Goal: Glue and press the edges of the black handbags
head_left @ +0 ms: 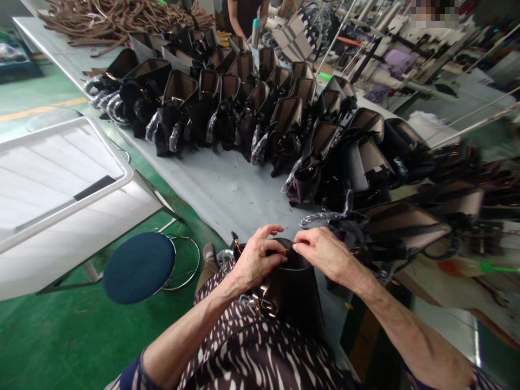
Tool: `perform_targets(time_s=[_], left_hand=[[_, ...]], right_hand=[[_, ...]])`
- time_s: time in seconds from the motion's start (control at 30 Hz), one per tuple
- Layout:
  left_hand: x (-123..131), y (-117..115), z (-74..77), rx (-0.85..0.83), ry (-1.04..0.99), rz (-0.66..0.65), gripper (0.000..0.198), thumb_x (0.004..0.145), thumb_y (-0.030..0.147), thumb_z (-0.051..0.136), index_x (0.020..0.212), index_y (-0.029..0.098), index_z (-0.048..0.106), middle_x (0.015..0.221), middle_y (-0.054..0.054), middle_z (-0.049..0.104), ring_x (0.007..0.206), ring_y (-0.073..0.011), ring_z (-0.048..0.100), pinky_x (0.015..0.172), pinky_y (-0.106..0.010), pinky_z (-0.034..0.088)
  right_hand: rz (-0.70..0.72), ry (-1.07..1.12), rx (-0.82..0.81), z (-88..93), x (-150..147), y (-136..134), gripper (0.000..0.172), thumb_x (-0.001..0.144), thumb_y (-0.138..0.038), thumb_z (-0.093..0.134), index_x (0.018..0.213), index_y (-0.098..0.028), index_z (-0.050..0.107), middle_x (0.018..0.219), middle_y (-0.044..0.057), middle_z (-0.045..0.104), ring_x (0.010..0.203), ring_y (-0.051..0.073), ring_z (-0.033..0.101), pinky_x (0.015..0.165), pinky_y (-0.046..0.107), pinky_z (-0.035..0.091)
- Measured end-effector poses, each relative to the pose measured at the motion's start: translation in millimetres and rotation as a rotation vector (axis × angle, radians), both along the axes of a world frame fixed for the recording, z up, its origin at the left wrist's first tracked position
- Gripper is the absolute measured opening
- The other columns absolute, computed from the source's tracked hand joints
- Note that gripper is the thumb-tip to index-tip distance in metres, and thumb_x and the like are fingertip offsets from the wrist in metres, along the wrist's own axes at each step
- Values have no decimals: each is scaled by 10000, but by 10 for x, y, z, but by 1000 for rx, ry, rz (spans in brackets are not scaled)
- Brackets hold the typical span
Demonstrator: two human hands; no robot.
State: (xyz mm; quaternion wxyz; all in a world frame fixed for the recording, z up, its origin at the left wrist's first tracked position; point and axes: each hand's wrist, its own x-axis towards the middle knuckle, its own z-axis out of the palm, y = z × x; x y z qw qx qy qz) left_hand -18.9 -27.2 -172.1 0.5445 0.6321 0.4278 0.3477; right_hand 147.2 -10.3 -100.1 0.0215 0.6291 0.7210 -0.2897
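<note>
A black handbag (pixel 294 295) with gold-coloured metal fittings rests against my body at the edge of the table. My left hand (pixel 262 255) is at the left side of its opening, thumb and a finger pinched at the rim, with the index finger raised. Opposite it, my right hand (pixel 323 250) pinches the far part of the same rim between thumb and fingers. The fingertips of both hands are close together. Whether a small part lies between them is too dark to make out. Clear plastic wrap (pixel 225 260) shows left of the bag.
Many similar black bags (pixel 284 119) with brown linings stand open across the grey table (pixel 244 189). Brown strips (pixel 109 21) are heaped at its far end. A blue round stool (pixel 140 266) and a white tub (pixel 122 187) are on the left. Another person's arms (pixel 239 19) show behind.
</note>
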Motion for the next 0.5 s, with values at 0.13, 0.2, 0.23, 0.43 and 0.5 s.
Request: perform_targets(time_s=[0.13, 0.2, 0.23, 0.43, 0.5], left_hand=[[23, 8, -3, -18, -21, 99, 111, 714, 79, 615, 648, 168, 603, 1060, -38, 601, 961, -155, 572, 885, -267, 410], [46, 8, -3, 1, -1, 99, 119, 713, 69, 592, 648, 168, 580, 975, -27, 623, 883, -142, 586, 841, -259, 423], [60, 7, -3, 12, 11, 95, 118, 705, 64, 590, 656, 170, 576, 939, -21, 629, 854, -139, 587, 821, -256, 430], [138, 7, -17, 26, 38, 123, 108, 670, 74, 636, 665, 180, 615, 892, -15, 646, 832, -152, 604, 794, -253, 451], [156, 0, -18, 10, 58, 150, 115, 676, 70, 628, 645, 181, 623, 889, -15, 649, 823, -152, 611, 784, -253, 455]], right_hand=[[-31, 18, -28, 5, 22, 2, 201, 756, -236, 490, 600, -194, 610, 501, -36, 504, 517, 103, 456, 520, 237, 269], [-24, 27, -43, 6, 35, 3, 199, 758, -250, 492, 605, -196, 606, 508, -38, 509, 522, 104, 463, 518, 236, 271], [-17, 30, -49, 5, 40, 5, 198, 758, -254, 491, 608, -196, 606, 511, -38, 509, 525, 105, 465, 518, 236, 271], [10, 35, -36, -9, 46, 17, 201, 761, -250, 483, 632, -193, 626, 515, -31, 509, 530, 113, 470, 521, 243, 276], [14, 33, -26, -9, 43, 16, 205, 764, -250, 481, 635, -193, 631, 514, -29, 509, 530, 115, 470, 521, 245, 275]])
